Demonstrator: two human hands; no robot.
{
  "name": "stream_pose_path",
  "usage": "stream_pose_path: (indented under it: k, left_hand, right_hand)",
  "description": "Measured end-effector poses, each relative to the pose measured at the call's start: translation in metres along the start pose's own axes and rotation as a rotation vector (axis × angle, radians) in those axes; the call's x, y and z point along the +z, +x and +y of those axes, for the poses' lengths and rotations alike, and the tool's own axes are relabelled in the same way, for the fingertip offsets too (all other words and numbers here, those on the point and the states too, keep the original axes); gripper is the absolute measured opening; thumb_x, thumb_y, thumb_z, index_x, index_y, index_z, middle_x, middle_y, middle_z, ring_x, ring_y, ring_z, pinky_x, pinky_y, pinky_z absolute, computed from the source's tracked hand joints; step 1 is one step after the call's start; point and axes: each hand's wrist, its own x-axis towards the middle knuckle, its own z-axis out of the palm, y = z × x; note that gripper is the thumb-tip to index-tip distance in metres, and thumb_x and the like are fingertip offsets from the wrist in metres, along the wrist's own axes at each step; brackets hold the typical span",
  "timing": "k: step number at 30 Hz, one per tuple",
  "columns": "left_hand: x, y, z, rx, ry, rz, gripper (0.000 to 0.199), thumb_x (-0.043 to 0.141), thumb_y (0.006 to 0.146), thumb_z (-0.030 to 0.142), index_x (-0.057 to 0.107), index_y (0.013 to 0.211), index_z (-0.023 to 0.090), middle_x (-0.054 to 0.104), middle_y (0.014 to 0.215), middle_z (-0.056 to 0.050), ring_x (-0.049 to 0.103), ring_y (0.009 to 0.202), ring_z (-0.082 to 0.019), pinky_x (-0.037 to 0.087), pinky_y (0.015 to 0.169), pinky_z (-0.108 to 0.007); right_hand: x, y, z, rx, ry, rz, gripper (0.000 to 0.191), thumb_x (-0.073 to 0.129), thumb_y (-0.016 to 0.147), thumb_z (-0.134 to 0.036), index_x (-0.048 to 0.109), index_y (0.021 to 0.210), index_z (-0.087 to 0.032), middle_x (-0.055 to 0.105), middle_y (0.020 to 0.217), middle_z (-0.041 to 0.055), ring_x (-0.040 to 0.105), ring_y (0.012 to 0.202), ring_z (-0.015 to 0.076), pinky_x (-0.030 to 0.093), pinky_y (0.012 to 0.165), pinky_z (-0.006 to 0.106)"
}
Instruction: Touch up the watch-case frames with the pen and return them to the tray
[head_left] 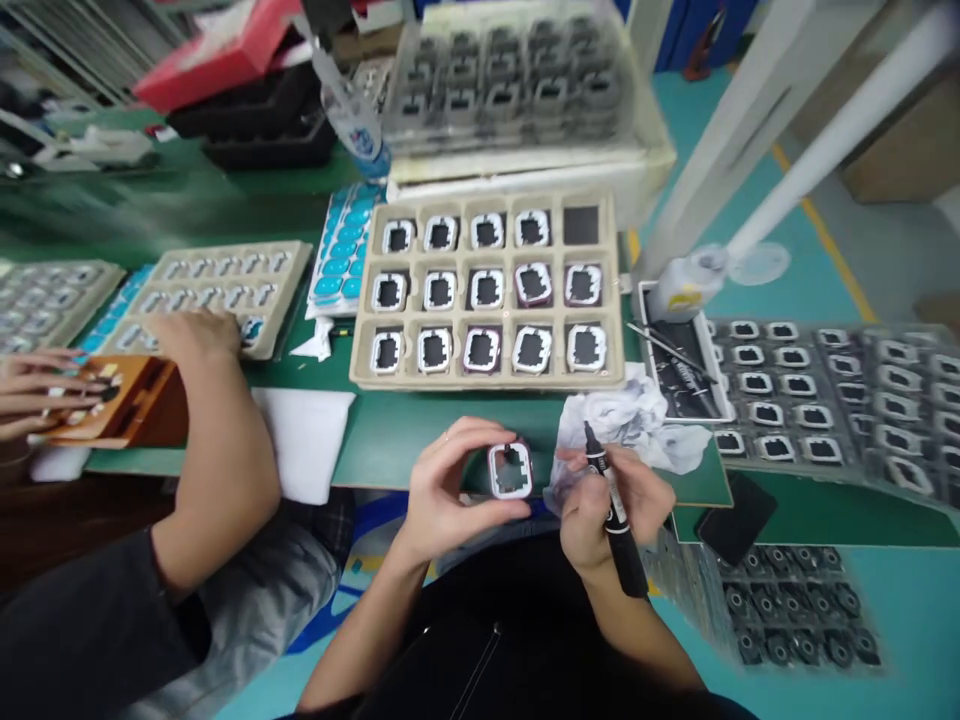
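At the far left, fingers (46, 392) lie on an orange block (112, 425), and a co-worker's arm (225, 430) reaches past it to a beige tray (217, 275) of small parts. Right of that arm, a white cloth (307, 435) lies flat on the green tabletop (390, 430), its front end over the edge.

The left hand (450, 490) is closed round a white frame (511, 492), pinched between thumb and fingers (upright, its opening showing) just in front of the tabletop's edge. Behind it sits the large tray (487, 383), three rows of five slots, with similar frames in fourteen of them (a plain dark square shows in the back right one).

The right hand (596, 545) grips a black marker (616, 510), its narrow end pointing up and away. A crumpled cloth (615, 415) is bunched just behind that hand (whether they touch, I cannot tell). Farther right are a bottle (686, 285), a small dark-bottomed tray (686, 385) holding thin tools (671, 350), and clear trays (847, 400) of more frames.
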Motion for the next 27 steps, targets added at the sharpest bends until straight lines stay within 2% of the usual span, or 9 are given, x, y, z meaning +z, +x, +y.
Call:
stream_pose_path:
  k: [3, 6, 10, 14, 17, 21, 24, 25, 27]
  left_hand:
    - [-0.006, 0.047, 0.028, 0.239, 0.322, -0.084, 0.060, 0.103, 0.092, 0.044, 0.080, 0.144, 0.027, 0.087, 0.126, -0.011, 0.082, 0.114, -0.031, 0.068, 0.102, -0.046]
    - [-0.004, 0.131, 0.037, 0.298, 0.570, -0.142, 0.054, 0.094, 0.101, 0.046, 0.077, 0.147, 0.024, 0.084, 0.142, -0.010, 0.077, 0.132, -0.030, 0.061, 0.119, -0.047]
    - [0.017, 0.240, 0.006, 0.218, 0.662, -0.200, 0.049, 0.077, 0.113, 0.055, 0.079, 0.142, 0.015, 0.078, 0.150, -0.010, 0.065, 0.148, -0.027, 0.046, 0.135, -0.044]
    - [0.035, 0.282, -0.039, 0.128, 0.629, -0.243, 0.051, 0.083, 0.105, 0.062, 0.084, 0.121, 0.014, 0.079, 0.140, -0.008, 0.063, 0.154, -0.029, 0.044, 0.137, -0.048]
    - [0.032, 0.279, -0.054, 0.118, 0.586, -0.228, 0.057, 0.096, 0.094, 0.063, 0.085, 0.126, 0.018, 0.079, 0.141, -0.007, 0.057, 0.163, -0.041, 0.043, 0.136, -0.064]
    - [0.006, 0.244, -0.034, 0.145, 0.550, -0.204, 0.074, 0.104, 0.080, 0.067, 0.087, 0.136, 0.022, 0.077, 0.152, -0.011, 0.055, 0.161, -0.056, 0.035, 0.140, -0.077]
    - [-0.026, 0.183, 0.000, 0.211, 0.560, -0.205, 0.050, 0.090, 0.096, 0.057, 0.086, 0.139, 0.031, 0.082, 0.146, -0.010, 0.070, 0.145, -0.053, 0.049, 0.130, -0.077]
    - [-0.037, 0.156, 0.009, 0.228, 0.546, -0.087, 0.044, 0.086, 0.097, 0.054, 0.087, 0.136, 0.035, 0.087, 0.134, -0.009, 0.077, 0.132, -0.051, 0.056, 0.121, -0.075]
    - [-0.058, 0.095, 0.021, 0.155, 0.594, -0.044, 0.047, 0.082, 0.099, 0.054, 0.083, 0.145, 0.045, 0.089, 0.126, -0.005, 0.085, 0.114, -0.048, 0.067, 0.102, -0.072]
  right_hand:
    - [0.014, 0.000, 0.000, 0.102, 0.025, 0.044, 0.024, 0.074, 0.110, -0.033, 0.069, 0.131, -0.024, 0.082, 0.092, 0.0017, 0.079, 0.064, 0.0191, 0.069, 0.062, 0.034]
    - [0.031, 0.003, -0.001, 0.105, 0.044, 0.071, 0.017, 0.069, 0.114, -0.036, 0.066, 0.127, -0.026, 0.082, 0.089, -0.0002, 0.077, 0.060, 0.0173, 0.068, 0.059, 0.032]
    - [0.045, 0.010, -0.010, 0.027, 0.049, 0.066, 0.021, 0.069, 0.116, -0.046, 0.063, 0.126, -0.029, 0.083, 0.093, -0.0002, 0.075, 0.058, 0.0153, 0.068, 0.058, 0.031]
    - [0.014, 0.014, -0.014, -0.104, -0.060, 0.023, 0.027, 0.063, 0.118, -0.053, 0.063, 0.135, -0.032, 0.085, 0.094, 0.0020, 0.077, 0.058, 0.0198, 0.070, 0.061, 0.039]
    - [-0.052, 0.032, -0.002, -0.282, -0.399, 0.115, 0.029, 0.057, 0.116, -0.061, 0.063, 0.127, -0.035, 0.078, 0.083, -0.0024, 0.076, 0.057, 0.0227, 0.065, 0.057, 0.039]
    - [-0.169, 0.108, 0.024, -0.192, -0.846, 0.270, 0.036, 0.065, 0.108, -0.062, 0.063, 0.116, -0.028, 0.079, 0.098, 0.0059, 0.077, 0.072, 0.0243, 0.067, 0.081, 0.047]
    - [-0.250, 0.185, 0.038, 0.018, -1.150, 0.309, 0.031, 0.059, 0.110, -0.044, 0.065, 0.124, -0.018, 0.078, 0.114, 0.0175, 0.076, 0.104, 0.0292, 0.059, 0.102, 0.049]
    - [-0.273, 0.207, 0.041, 0.110, -1.237, 0.282, 0.028, 0.060, 0.109, -0.037, 0.066, 0.125, -0.015, 0.077, 0.117, 0.0198, 0.073, 0.110, 0.0297, 0.056, 0.106, 0.049]
    - [-0.310, 0.243, 0.045, 0.304, -1.378, 0.182, 0.021, 0.060, 0.109, -0.027, 0.071, 0.121, -0.013, 0.077, 0.121, 0.0232, 0.071, 0.118, 0.0303, 0.052, 0.109, 0.050]
